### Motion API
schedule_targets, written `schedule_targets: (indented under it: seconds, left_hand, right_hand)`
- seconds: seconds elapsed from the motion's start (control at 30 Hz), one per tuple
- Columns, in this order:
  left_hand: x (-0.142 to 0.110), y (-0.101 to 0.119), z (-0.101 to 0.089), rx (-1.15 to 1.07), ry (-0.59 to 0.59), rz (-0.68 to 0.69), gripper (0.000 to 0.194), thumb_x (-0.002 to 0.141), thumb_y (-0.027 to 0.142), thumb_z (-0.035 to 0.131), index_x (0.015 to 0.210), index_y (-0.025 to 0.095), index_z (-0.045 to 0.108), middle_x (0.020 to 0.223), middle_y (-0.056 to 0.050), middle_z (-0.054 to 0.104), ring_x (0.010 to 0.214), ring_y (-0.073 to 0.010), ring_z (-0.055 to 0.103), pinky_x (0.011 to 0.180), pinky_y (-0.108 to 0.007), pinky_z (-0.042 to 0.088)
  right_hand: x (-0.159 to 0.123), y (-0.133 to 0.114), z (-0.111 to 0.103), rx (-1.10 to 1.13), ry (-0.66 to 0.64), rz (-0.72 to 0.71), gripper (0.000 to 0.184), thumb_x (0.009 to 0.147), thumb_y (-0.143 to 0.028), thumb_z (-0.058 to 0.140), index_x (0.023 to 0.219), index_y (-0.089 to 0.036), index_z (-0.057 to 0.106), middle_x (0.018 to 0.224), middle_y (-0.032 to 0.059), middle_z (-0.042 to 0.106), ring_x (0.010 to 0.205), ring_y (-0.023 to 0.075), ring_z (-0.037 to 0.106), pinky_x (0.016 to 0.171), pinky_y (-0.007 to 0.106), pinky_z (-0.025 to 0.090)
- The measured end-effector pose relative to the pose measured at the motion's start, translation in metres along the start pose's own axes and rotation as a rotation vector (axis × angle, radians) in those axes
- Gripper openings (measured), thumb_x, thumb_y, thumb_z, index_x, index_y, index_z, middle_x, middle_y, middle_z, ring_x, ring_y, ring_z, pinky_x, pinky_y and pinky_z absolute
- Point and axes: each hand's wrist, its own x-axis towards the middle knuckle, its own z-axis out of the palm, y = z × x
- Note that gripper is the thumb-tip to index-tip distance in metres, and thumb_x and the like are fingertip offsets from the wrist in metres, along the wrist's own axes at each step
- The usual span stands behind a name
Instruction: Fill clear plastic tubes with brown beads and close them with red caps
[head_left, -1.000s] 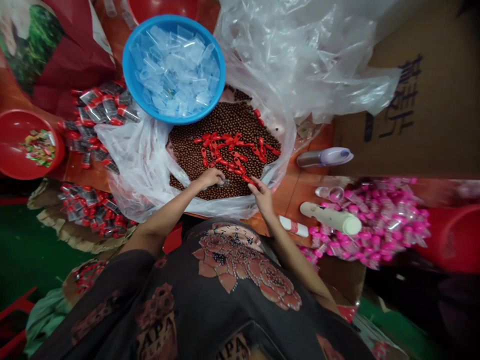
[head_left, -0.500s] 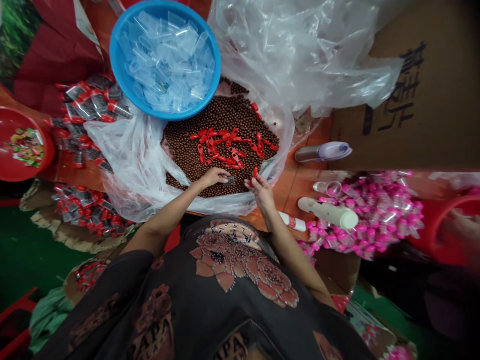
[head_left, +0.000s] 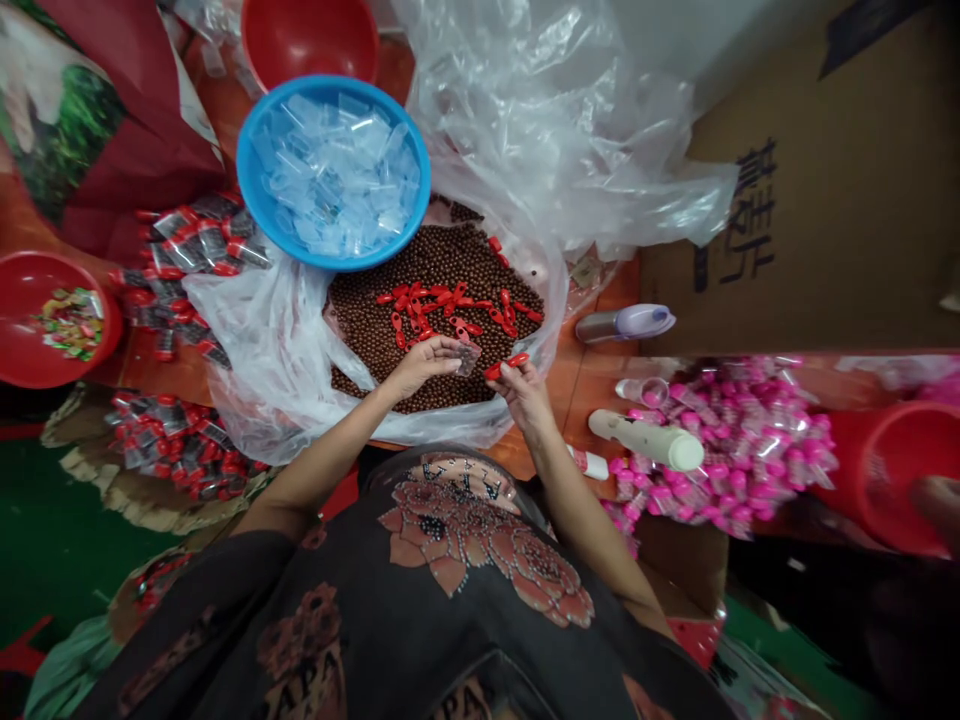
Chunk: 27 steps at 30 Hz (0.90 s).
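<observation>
My left hand (head_left: 424,362) pinches a small clear plastic container (head_left: 468,359) over a heap of brown beads (head_left: 375,320) lying in an open plastic bag. My right hand (head_left: 523,389) holds a red cap (head_left: 504,365) by its end, close to the container, the two nearly touching. Several more red caps (head_left: 450,305) lie scattered on top of the beads. A blue basin (head_left: 255,200) full of empty clear containers sits just beyond the beads on the left.
Red-capped filled containers (head_left: 187,250) are piled at left, more below (head_left: 180,440). A red bowl (head_left: 22,330) holds coloured bits. Pink-capped containers (head_left: 742,440), a white bottle (head_left: 645,440) and a purple-capped bottle (head_left: 626,322) lie at right beside a cardboard box (head_left: 825,200).
Both hands have lifted off the beads and come together. The right hand picked up a red cap and brought it to the container in the left hand.
</observation>
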Motion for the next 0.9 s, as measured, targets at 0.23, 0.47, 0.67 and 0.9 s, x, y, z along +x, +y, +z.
schedule_targets:
  seconds: [0.23,0.47,0.67,0.9]
  left_hand:
    - [-0.003,0.033,0.012,0.1,0.01,0.08,0.05,0.074,0.032,0.076,0.119,0.015,0.063,0.121,-0.013,0.066,0.107,-0.023,0.064,0.094,-0.038,0.05]
    - [-0.006,0.025,0.01,0.083,0.054,0.062,0.051,0.072,0.033,0.077,0.117,0.014,0.064,0.118,-0.013,0.067,0.102,-0.0229,0.065,0.091,-0.038,0.052]
    - [-0.007,0.004,-0.013,0.178,0.059,0.032,0.049,0.07,0.03,0.077,0.114,0.013,0.065,0.116,-0.011,0.068,0.099,-0.0195,0.065,0.093,-0.035,0.049]
    - [-0.012,-0.038,-0.052,0.342,0.128,-0.189,0.048,0.064,0.035,0.078,0.105,0.012,0.069,0.099,-0.01,0.073,0.083,-0.0166,0.066,0.079,-0.031,0.051]
  right_hand:
    - [-0.002,-0.026,0.022,0.071,-0.034,-0.056,0.045,0.067,-0.035,0.08,0.103,-0.03,0.054,0.085,-0.0083,0.062,0.069,0.0105,0.066,0.065,0.028,0.062]
    - [0.0,-0.033,0.026,0.089,-0.008,-0.105,0.039,0.063,-0.036,0.082,0.085,-0.026,0.051,0.085,-0.0055,0.068,0.073,0.0123,0.068,0.067,0.027,0.06]
    - [0.0,-0.027,0.019,0.082,0.016,-0.049,0.041,0.067,-0.041,0.077,0.092,-0.028,0.047,0.086,-0.0049,0.071,0.073,0.0138,0.069,0.063,0.027,0.06]
    - [0.017,0.013,-0.011,-0.123,0.082,-0.057,0.036,0.072,-0.04,0.066,0.099,-0.029,0.046,0.074,-0.0092,0.062,0.062,0.0129,0.065,0.063,0.031,0.057]
